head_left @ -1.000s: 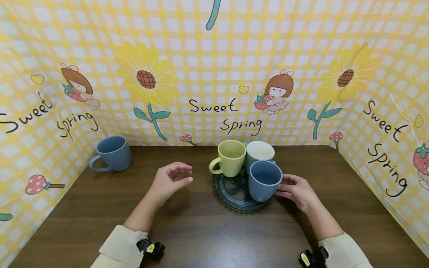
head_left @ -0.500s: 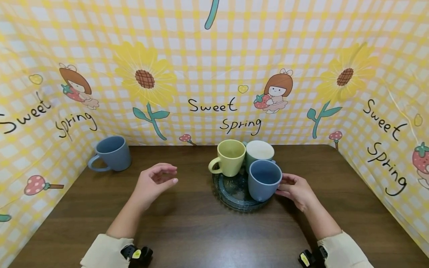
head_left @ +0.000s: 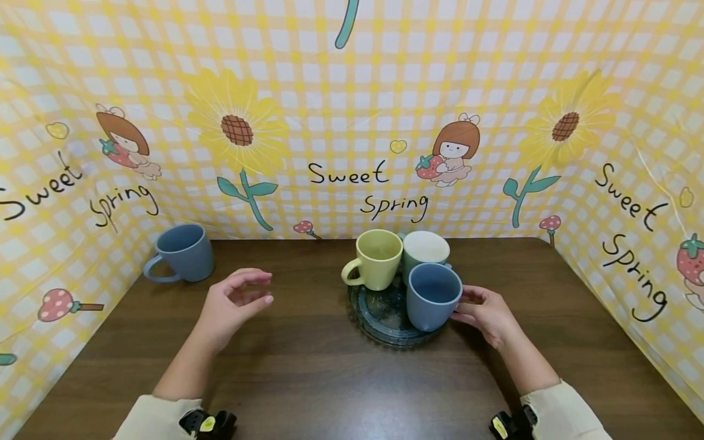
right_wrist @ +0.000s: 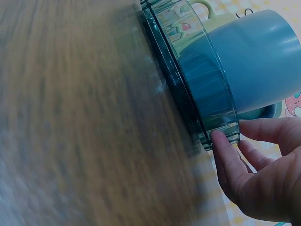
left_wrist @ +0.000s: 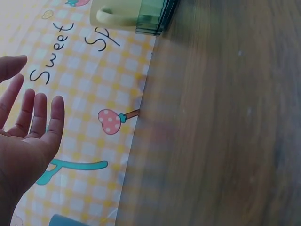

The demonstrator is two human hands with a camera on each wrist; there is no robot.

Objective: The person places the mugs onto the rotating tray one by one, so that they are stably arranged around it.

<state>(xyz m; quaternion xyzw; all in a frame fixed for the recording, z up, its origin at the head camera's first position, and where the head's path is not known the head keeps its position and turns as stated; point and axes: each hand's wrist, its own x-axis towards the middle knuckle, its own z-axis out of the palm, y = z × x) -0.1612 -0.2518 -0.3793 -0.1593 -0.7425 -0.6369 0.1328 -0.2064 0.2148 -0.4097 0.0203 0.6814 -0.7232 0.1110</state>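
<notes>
Hovering open-palmed, left hand (head_left: pixel 231 305); right hand (head_left: pixel 486 315) fingertips touch the glass plate (head_left: pixel 379 321) rim.

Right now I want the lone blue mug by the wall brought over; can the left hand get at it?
Probably yes. The left hand hovers open over bare table, and nothing stands between it and the lone blue mug, whose handle faces outward.
</notes>
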